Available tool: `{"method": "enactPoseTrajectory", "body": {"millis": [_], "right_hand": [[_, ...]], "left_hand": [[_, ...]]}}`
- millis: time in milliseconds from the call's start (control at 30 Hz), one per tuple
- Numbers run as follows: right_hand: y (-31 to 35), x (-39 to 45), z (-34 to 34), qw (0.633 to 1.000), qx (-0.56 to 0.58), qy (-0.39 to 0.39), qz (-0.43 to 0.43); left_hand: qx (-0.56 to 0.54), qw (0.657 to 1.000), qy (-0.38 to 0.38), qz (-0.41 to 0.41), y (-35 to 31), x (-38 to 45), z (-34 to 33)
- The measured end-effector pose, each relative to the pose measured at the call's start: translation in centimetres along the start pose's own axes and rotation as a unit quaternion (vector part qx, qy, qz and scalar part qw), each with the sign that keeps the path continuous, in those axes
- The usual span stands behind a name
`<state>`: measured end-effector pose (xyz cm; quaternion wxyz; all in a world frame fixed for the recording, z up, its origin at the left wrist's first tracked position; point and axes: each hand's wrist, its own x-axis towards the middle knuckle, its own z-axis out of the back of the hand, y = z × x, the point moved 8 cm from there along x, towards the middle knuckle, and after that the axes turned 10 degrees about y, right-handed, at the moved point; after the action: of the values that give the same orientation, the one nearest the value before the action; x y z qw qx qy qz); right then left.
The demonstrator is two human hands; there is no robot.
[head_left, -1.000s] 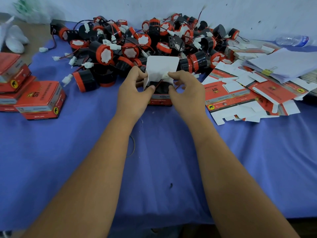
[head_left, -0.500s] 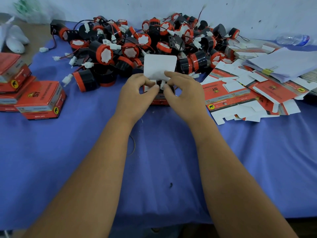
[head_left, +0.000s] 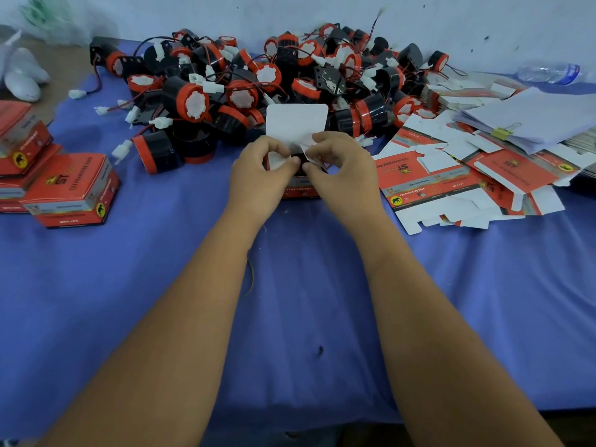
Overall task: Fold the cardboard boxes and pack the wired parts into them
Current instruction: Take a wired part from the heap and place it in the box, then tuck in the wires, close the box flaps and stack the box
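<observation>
Both hands curled: left hand [head_left: 261,174] pinches box [head_left: 298,185] side flap, right hand [head_left: 342,169] pinches opposite flap; lid upright.

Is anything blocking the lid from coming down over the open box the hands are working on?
Nothing visible does. The lid stands upright behind the box. The left hand and right hand pinch the white side flaps over the opening; whether the part inside sits fully below the rim is hidden.

Open box [head_left: 298,188] mid-worktop [head_left: 306,301], between both hands. Wired parts pile [head_left: 258,88] behind it. Folded boxes [head_left: 69,191] at left; flat blanks [head_left: 451,185] at right, paper stack [head_left: 532,117] behind those.
</observation>
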<state>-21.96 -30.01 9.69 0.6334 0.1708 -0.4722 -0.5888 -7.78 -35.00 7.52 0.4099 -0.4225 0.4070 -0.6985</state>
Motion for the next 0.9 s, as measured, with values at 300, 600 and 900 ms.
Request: {"method": "enactPoseTrajectory", "body": {"millis": [300, 600, 900], "right_hand": [[0.1, -0.5, 0.4, 0.999, 0.048, 0.023, -0.012], [0.0, -1.3, 0.8, 0.999, 0.023, -0.039, -0.002], [3.9, -1.5, 1.2, 0.939, -0.31, -0.087, 0.118]], "left_hand": [[-0.075, 0.997, 0.006, 0.031, 1.0, 0.3, 0.0], [-0.038, 0.999, 0.012, 0.019, 0.8, 0.2, 0.0], [-0.141, 0.987, 0.067, 0.023, 0.5, 0.2, 0.3]]}}
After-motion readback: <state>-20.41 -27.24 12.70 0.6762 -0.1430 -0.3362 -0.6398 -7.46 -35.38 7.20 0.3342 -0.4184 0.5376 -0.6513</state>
